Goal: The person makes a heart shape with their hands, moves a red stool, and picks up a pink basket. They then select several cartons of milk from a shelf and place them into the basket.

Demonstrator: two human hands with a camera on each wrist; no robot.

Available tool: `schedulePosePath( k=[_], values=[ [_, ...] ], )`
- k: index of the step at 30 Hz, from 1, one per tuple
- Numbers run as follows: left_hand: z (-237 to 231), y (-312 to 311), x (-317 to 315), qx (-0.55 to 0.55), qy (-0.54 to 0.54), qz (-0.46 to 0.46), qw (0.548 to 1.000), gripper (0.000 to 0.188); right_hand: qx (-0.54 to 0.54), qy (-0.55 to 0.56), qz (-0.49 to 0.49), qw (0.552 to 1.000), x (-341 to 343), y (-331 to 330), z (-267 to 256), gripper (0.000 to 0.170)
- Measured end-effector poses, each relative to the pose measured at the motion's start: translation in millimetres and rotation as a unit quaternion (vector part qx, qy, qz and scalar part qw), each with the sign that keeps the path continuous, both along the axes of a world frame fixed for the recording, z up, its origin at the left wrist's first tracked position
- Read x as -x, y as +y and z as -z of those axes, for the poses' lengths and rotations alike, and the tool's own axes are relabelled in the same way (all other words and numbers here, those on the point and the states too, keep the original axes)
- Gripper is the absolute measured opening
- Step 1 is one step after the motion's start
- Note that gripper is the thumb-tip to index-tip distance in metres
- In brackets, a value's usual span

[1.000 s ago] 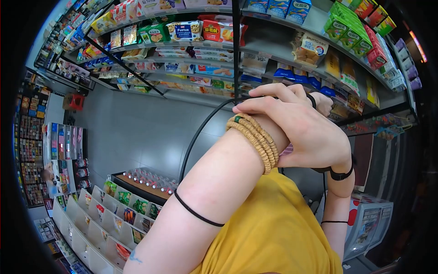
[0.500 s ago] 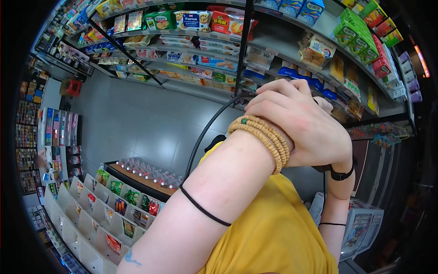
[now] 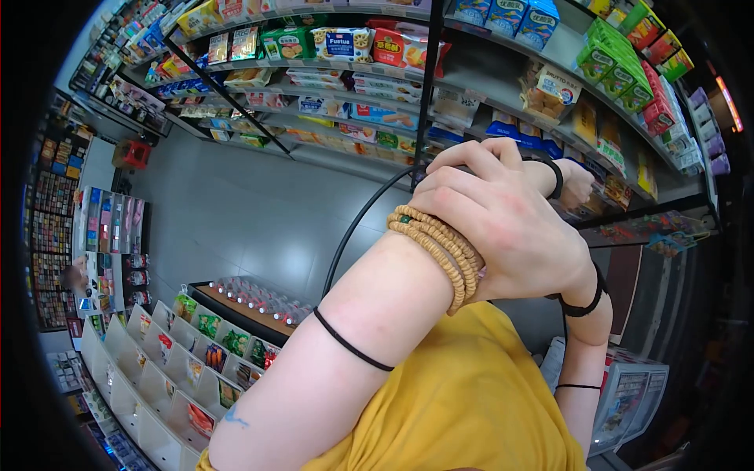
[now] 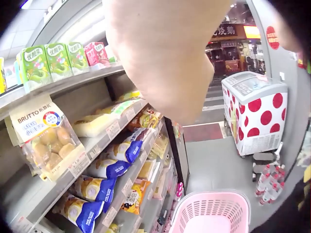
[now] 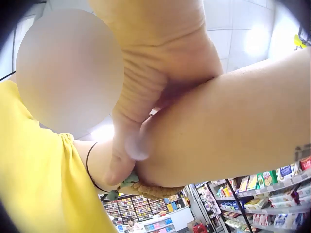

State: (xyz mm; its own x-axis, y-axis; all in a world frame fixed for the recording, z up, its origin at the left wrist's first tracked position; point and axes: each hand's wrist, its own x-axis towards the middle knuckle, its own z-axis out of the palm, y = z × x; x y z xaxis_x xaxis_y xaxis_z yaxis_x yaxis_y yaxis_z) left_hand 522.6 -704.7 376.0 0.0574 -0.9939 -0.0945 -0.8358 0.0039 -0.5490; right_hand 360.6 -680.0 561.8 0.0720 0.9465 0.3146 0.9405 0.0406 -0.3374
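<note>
right hand (image 3: 506, 228) clamped round left forearm (image 3: 373, 306) at the beaded bracelet (image 3: 440, 247); left hand (image 3: 578, 185) near shelves (image 3: 483, 97), can't tell its grip.

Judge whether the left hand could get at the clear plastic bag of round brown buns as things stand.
Likely yes: the left hand is near the bag, whose front looks unblocked, though the right hand gripping the left arm might hamper it.
</note>
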Motion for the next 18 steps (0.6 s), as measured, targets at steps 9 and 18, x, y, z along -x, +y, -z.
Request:
schedulePosePath(
  k=[9,18],
  values=[
    [-78.5,-9.9,-26.1,0.246,-0.018,0.005,0.969,0.017,-0.165,-0.132,0.140,0.967,37.7,-34.7,8.9,0.070],
    [-225.8,6.2,-47.2,0.727,-0.017,0.031,0.686,0.018,-0.171,0.178,0.194,0.949,48.8,-38.3,79.2,0.047]
  ],
)
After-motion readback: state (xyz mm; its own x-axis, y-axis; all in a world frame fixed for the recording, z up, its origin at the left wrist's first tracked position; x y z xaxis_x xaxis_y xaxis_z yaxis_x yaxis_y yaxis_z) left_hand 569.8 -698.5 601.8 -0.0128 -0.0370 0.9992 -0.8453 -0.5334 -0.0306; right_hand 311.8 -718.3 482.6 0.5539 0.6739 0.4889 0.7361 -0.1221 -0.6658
